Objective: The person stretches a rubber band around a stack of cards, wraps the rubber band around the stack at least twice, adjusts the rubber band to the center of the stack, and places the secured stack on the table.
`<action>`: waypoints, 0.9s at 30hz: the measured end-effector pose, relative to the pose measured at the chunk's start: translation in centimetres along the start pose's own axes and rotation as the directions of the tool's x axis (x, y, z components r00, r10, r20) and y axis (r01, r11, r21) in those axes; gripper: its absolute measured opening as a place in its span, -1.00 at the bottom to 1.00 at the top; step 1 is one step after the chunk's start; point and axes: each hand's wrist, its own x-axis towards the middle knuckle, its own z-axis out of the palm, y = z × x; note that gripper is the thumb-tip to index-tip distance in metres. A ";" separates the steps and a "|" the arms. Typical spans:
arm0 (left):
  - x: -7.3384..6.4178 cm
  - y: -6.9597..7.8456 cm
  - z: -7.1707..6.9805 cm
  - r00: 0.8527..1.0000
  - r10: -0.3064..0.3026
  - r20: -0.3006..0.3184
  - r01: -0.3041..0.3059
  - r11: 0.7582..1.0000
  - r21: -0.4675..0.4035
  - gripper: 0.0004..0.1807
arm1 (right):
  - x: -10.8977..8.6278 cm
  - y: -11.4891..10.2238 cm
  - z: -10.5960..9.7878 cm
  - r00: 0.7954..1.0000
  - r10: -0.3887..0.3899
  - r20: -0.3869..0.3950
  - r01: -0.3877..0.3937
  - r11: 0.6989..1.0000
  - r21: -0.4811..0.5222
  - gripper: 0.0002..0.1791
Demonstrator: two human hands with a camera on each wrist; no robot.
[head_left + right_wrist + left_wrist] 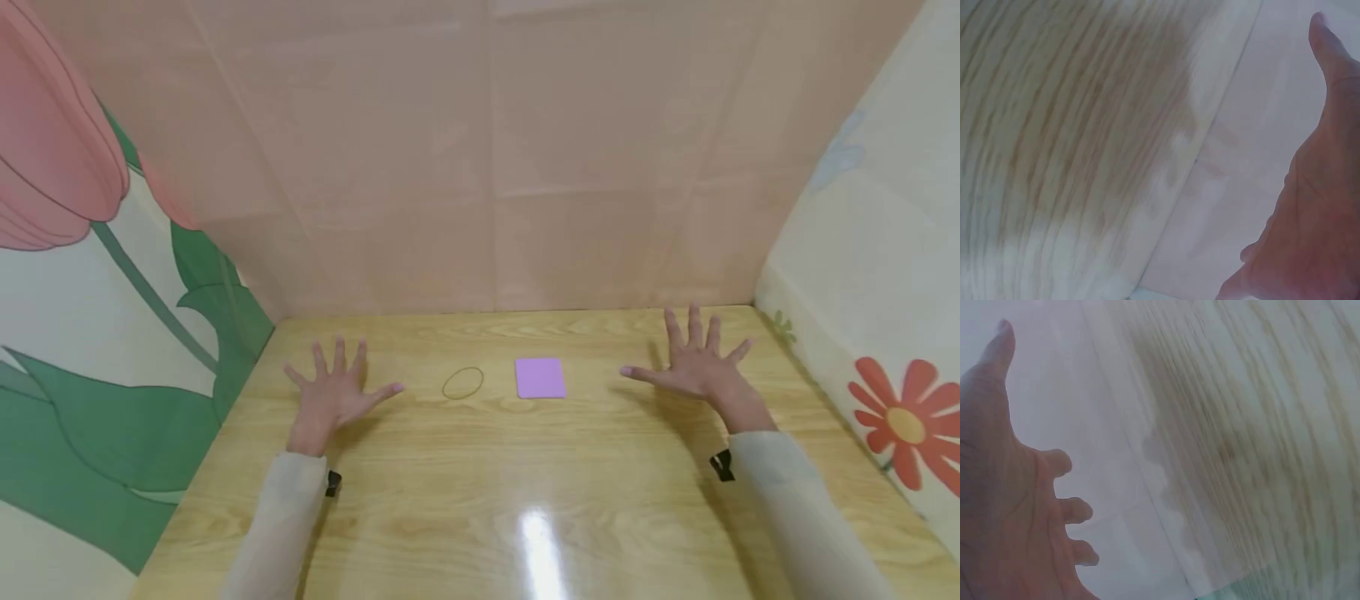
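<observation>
Left hand: we see the left hand (pixel 333 392) with its fingers spread wide and its grip empty, thumb pointing toward the thin band.
Right hand: we see the right hand (pixel 701 367) spread the same way, also gripping nothing, thumb pointing toward the purple square.
Thin band: we find this thin band (pixel 443 387) on the table between the hands, an oval loop nearer the left one, touching neither.
Purple square: we find this purple square (pixel 540 378) flat on the table, just right of the band and apart from it.
Table: we see wood grain on the table (pixel 450 483), and a bright reflection (pixel 543 554) toward its near edge.
Backdrop: we face a creased pinkish sheet (pixel 480 167) behind the table.
Sleeves: we see pale sleeves (pixel 810 517) on both arms.
</observation>
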 end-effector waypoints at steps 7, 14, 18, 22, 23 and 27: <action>0.3 0.9 0.3 0.999 0.020 0.050 -0.013 0.991 -0.130 0.31 | -0.1 -0.6 -0.3 0.999 -0.044 0.016 0.043 0.998 0.054 0.52; 0.6 1.7 0.0 0.994 0.094 0.061 -0.073 0.956 -0.286 0.17 | -0.3 -1.8 -0.6 0.995 -0.100 -0.010 0.101 0.989 0.111 0.52; 0.5 2.1 -0.3 0.987 0.143 0.079 -0.104 0.922 -0.374 0.16 | -0.1 -2.4 -0.3 0.989 -0.144 -0.041 0.148 0.980 0.135 0.50; 0.5 2.5 -0.6 0.983 0.168 0.077 -0.122 0.903 -0.412 0.08 | 0.0 -3.2 -0.2 0.983 -0.169 -0.074 0.178 0.974 0.140 0.47; 0.5 2.6 -0.6 0.983 0.170 0.072 -0.126 0.902 -0.414 0.05 | 0.1 -3.4 -0.3 0.981 -0.175 -0.079 0.185 0.972 0.147 0.47; 0.7 3.3 -1.0 0.983 0.177 0.056 -0.134 0.884 -0.449 -0.11 | 0.1 -4.2 -0.4 0.979 -0.191 -0.076 0.203 0.961 0.190 0.48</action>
